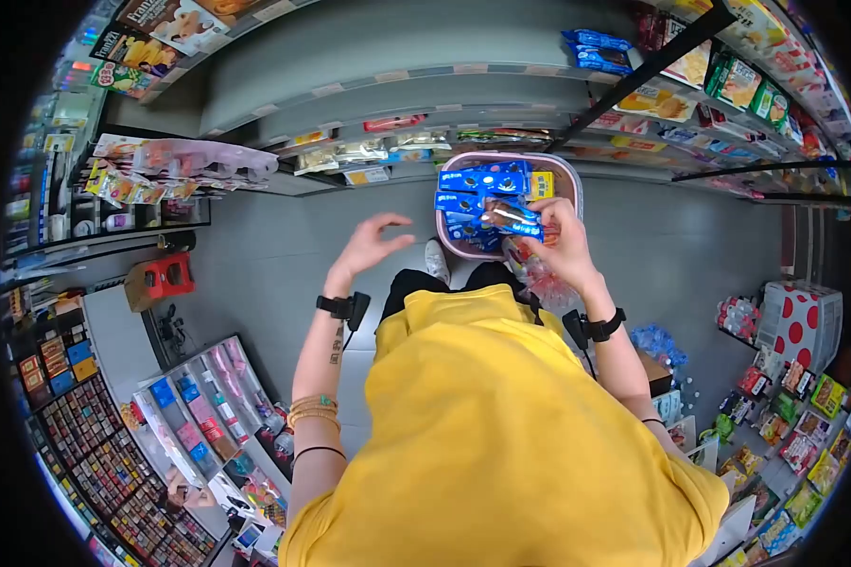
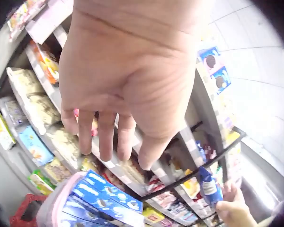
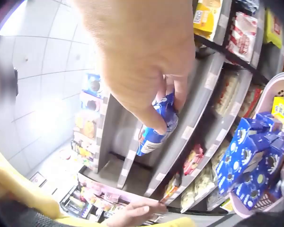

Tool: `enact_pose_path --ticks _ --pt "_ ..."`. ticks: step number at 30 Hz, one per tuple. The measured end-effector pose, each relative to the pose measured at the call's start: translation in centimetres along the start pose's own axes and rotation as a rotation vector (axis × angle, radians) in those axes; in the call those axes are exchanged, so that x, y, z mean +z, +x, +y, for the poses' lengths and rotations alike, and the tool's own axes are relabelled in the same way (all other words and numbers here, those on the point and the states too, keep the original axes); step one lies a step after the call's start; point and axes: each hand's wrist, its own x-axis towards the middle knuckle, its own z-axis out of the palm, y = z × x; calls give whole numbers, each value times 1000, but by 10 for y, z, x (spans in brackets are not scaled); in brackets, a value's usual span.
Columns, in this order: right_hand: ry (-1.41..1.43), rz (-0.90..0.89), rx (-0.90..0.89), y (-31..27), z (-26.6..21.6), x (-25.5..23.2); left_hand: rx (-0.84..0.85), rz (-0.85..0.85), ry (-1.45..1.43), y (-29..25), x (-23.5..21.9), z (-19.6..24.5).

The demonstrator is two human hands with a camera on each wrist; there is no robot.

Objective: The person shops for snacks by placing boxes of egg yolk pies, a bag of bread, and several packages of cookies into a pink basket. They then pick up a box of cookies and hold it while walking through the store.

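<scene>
My right hand [image 1: 565, 248] pinches a blue snack packet [image 1: 512, 218] by its end, above a pink-rimmed basket [image 1: 577, 180]. In the right wrist view the thumb and fingers of the right hand [image 3: 146, 71] grip the same blue packet [image 3: 157, 126]. Several blue boxes [image 1: 482, 178] and a yellow packet [image 1: 542, 185] lie in the basket. My left hand [image 1: 373, 244] hovers left of the basket, holding nothing, fingers loosely bent. The left wrist view shows the left hand [image 2: 128, 80] with relaxed fingers hanging, the basket's blue boxes [image 2: 104, 198] below it.
Beyond the basket are shelves [image 1: 397, 90] with snack bags and, at the upper right, blue packets [image 1: 599, 52]. A red crate [image 1: 168, 276] stands at the left. Display racks [image 1: 208, 406] line the lower left; bagged snacks [image 1: 796, 425] fill the lower right. A shoe [image 1: 436, 260] shows beside the basket.
</scene>
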Motion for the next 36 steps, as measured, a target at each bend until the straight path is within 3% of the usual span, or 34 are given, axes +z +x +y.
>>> enact_pose_path --ticks 3,5,9,11,12,14,17,18,21,23,25,27,31,36 --pt "-78 -20 -129 3 -13 10 130 -93 -161 14 9 42" --pt "-44 -28 -107 2 -20 16 184 -162 -244 23 19 56" --pt "28 42 -117 3 -28 25 102 -348 -445 39 42 73" --pt "111 101 -30 -1 -32 31 117 -280 -607 47 59 73" --pt "70 138 -132 0 -30 31 112 -258 -697 51 65 79" --pt "42 193 -93 -3 -31 31 65 -254 -835 57 73 90" --pt "5 196 -60 -8 -31 24 213 -304 -877 69 86 97" --pt "-16 190 -50 -11 -32 20 163 -383 -818 74 80 114" --pt "99 236 22 -20 -32 7 257 -336 -724 95 75 144" --pt "15 318 48 -34 -20 -4 324 -316 -640 123 60 164" --pt "-108 413 76 -51 -4 -14 444 -177 -478 160 42 188" --pt "-67 490 213 -73 2 -23 401 -28 -219 202 20 212" --pt "-121 618 429 -139 52 -18 658 186 203 270 3 270" --pt "-148 732 664 -211 86 1 675 2 201 327 22 303"
